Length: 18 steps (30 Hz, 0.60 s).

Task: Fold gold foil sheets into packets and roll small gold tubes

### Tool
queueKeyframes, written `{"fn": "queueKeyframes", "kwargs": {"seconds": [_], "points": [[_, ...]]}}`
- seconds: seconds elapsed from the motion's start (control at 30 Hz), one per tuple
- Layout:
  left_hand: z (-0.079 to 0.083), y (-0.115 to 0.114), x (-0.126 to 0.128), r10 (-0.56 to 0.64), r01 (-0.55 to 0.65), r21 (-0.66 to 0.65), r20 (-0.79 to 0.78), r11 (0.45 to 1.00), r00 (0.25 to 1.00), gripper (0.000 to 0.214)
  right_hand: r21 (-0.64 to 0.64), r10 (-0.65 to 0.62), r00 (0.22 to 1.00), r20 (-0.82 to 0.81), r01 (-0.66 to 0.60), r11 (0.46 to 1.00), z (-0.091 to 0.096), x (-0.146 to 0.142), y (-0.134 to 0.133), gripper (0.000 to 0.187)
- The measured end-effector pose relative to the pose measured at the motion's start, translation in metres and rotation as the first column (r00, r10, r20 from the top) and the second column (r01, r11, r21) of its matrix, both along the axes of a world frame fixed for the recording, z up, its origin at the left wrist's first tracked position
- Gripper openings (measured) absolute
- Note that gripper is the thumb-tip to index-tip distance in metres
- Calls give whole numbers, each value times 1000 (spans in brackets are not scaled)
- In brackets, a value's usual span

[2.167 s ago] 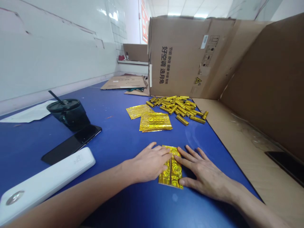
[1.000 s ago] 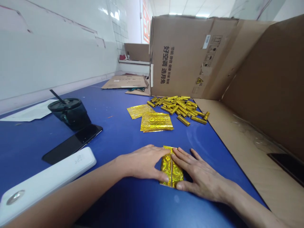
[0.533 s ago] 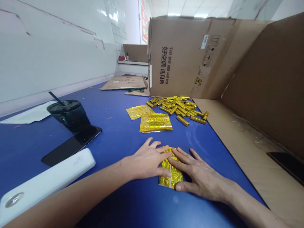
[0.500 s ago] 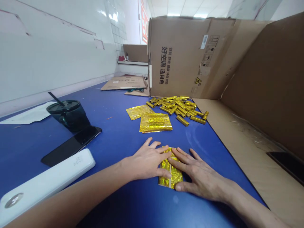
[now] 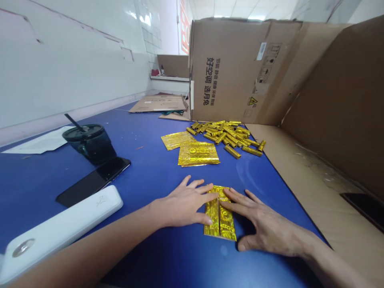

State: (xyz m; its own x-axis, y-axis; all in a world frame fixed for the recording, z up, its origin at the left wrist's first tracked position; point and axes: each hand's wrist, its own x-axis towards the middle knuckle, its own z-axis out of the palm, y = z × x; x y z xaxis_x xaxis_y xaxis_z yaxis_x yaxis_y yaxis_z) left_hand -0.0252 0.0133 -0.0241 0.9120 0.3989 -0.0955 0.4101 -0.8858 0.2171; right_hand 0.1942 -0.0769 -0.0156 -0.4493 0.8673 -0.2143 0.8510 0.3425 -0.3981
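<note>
Right hand (image 5: 267, 228) thumb slid off gold foil sheet (image 5: 224, 224) | both hands flat, fingers spread, gripping nothing | left hand (image 5: 180, 204) fingertips pin folded flaps, lower centre, holding the crease.

The shiny gold foil paper sheet (image 5: 220, 218) under my fingers lies flat on the blue tabletop (image 5: 150, 172), close in front of me, with its long side running away from me. It is stamped with a swirling pattern that catches the light. Its two side flaps are folded inward and meet in a dark seam down the middle, making a narrow rectangle. My left hand (image 5: 183, 204) touches the left flap, and my right hand (image 5: 264, 226) rests fingers on the right one.
</note>
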Motion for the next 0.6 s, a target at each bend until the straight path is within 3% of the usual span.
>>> {"fn": "queueKeyframes", "kwargs": {"seconds": [0.3,0.47,0.6], "points": [[4,0,-2,-40,38,-48,-52,998,998,78,201,110,991,77,-123,972,14,-19,-14,25],[0,1,-4,-61,58,-59,-44,997,997,89,234,105,993,-54,-90,968,14,-24,-16,26],[-2,0,-4,-64,61,-59,-39,996,997,92,161,-61,941,-334,120,980,2,-21,-10,27]]}}
